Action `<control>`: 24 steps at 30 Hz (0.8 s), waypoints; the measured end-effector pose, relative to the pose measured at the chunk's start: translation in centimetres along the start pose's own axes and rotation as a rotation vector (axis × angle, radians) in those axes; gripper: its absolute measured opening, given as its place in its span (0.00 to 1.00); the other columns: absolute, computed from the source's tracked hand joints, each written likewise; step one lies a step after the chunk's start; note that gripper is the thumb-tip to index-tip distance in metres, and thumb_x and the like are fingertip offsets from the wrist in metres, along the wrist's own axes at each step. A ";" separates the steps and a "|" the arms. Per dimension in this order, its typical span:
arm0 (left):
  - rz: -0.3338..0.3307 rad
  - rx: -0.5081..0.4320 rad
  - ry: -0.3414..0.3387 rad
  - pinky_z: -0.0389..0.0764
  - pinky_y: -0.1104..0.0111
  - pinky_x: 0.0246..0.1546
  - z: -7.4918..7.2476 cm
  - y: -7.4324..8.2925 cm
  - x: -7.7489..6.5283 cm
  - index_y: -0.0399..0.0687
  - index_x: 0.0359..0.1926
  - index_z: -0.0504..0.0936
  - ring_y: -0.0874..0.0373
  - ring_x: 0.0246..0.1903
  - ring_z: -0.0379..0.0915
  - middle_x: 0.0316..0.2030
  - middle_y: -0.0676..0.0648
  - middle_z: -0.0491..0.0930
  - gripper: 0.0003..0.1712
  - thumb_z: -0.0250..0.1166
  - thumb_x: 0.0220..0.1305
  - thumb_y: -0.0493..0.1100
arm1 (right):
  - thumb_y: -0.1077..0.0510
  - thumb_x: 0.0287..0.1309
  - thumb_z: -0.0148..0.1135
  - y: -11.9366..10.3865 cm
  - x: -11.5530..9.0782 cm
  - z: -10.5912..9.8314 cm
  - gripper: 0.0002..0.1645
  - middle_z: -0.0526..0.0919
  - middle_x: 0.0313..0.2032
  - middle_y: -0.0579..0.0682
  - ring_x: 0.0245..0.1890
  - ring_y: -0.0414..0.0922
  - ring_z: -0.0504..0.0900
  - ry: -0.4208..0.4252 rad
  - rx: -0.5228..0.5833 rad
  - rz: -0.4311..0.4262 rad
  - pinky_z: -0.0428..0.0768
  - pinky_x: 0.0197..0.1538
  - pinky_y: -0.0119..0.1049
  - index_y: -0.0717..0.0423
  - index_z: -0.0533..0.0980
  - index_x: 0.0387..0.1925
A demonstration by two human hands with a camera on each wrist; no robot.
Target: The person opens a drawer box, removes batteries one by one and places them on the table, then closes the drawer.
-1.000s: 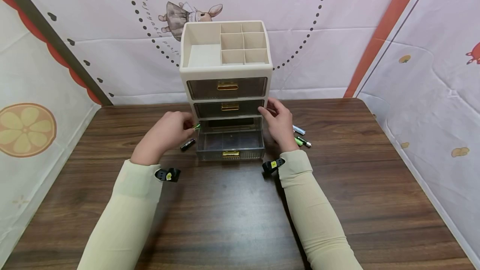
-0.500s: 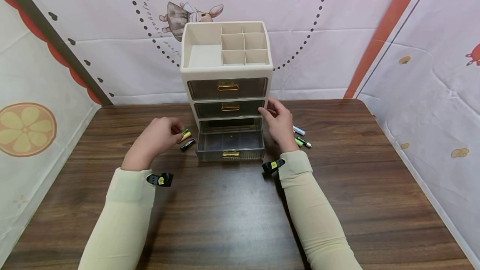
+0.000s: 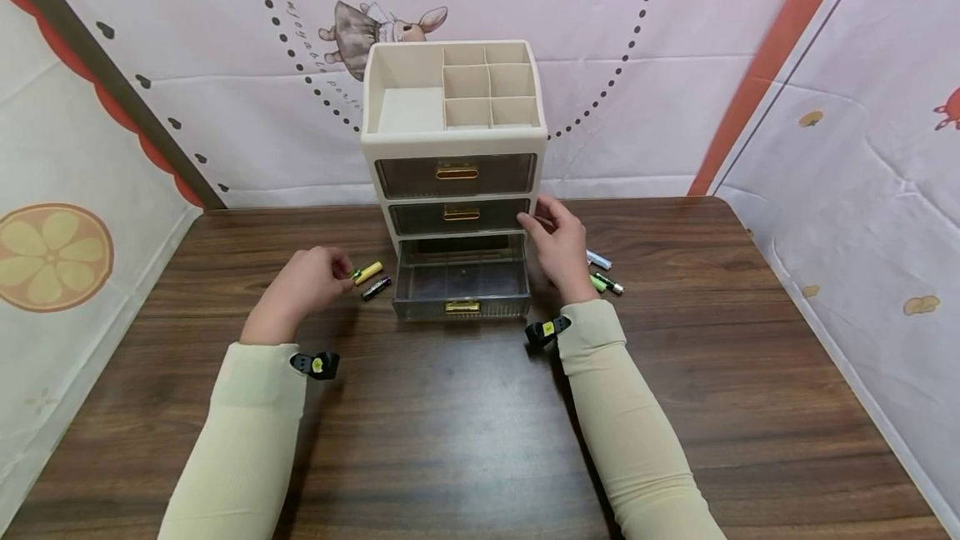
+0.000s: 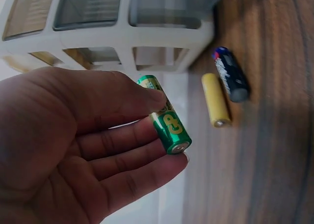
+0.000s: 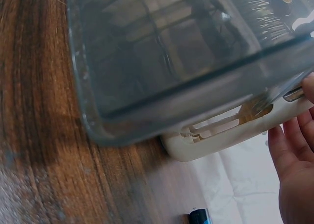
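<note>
My left hand [image 3: 303,286] pinches a green and gold battery [image 4: 169,121] between thumb and fingers, left of the drawer organizer [image 3: 453,140]. Close by on the table lie a yellow battery [image 3: 369,273] and a black battery [image 3: 377,288], side by side. My right hand [image 3: 561,252] grips the right side of the organizer, thumb at its front edge and fingers along the side wall. Below that thumb, the clear bottom drawer [image 3: 461,286] is pulled out, with nothing visible inside. The two upper drawers are closed.
Right of the organizer, beyond my right hand, lie a light blue battery [image 3: 599,260], a green battery [image 3: 597,282] and a black-and-silver one [image 3: 610,284]. The wooden table [image 3: 450,440] ends against a printed cloth backdrop [image 3: 645,123].
My left hand has moved left and slightly toward me, away from the organizer's side, with the green battery in it. The yellow battery has come into view. My right hand stays in place.
</note>
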State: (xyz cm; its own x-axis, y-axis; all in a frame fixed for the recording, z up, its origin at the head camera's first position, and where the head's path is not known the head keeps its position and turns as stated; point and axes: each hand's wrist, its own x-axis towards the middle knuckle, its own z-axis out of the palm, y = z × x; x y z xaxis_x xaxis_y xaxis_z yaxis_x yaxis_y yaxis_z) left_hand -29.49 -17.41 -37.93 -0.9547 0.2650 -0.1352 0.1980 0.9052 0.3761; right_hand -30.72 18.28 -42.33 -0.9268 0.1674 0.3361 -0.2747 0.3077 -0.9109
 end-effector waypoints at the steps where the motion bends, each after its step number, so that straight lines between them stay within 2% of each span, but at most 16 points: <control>1: -0.006 -0.002 -0.004 0.73 0.64 0.30 0.1 -0.2 0.0 0.38 0.40 0.79 0.52 0.31 0.73 0.36 0.40 0.81 0.08 0.62 0.62 0.39 | 0.46 0.60 0.65 0.0 0.0 0.0 0.25 0.82 0.50 0.55 0.54 0.48 0.81 0.000 0.000 0.001 0.78 0.58 0.40 0.50 0.77 0.57; 12: -0.033 0.007 -0.005 0.75 0.60 0.33 1.4 -1.6 0.5 0.36 0.39 0.80 0.51 0.32 0.74 0.36 0.39 0.82 0.08 0.60 0.62 0.37 | 0.44 0.59 0.64 0.1 0.0 0.0 0.26 0.82 0.50 0.53 0.55 0.46 0.81 -0.005 -0.016 0.013 0.78 0.58 0.41 0.48 0.77 0.57; 24: -0.059 -0.004 -0.061 0.71 0.66 0.27 2.5 -2.2 1.0 0.38 0.37 0.80 0.53 0.27 0.70 0.31 0.42 0.80 0.06 0.59 0.62 0.36 | 0.43 0.59 0.64 0.2 0.0 0.0 0.26 0.82 0.50 0.53 0.55 0.46 0.81 -0.004 -0.008 0.010 0.78 0.58 0.40 0.47 0.77 0.57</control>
State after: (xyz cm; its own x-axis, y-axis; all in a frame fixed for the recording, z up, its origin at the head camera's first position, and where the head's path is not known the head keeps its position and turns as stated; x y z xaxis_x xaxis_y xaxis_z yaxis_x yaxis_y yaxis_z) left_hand -30.31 -18.28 -41.22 -0.9495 0.2308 -0.2126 0.1406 0.9186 0.3694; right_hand -30.78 18.31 -42.49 -0.9306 0.1667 0.3258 -0.2633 0.3135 -0.9124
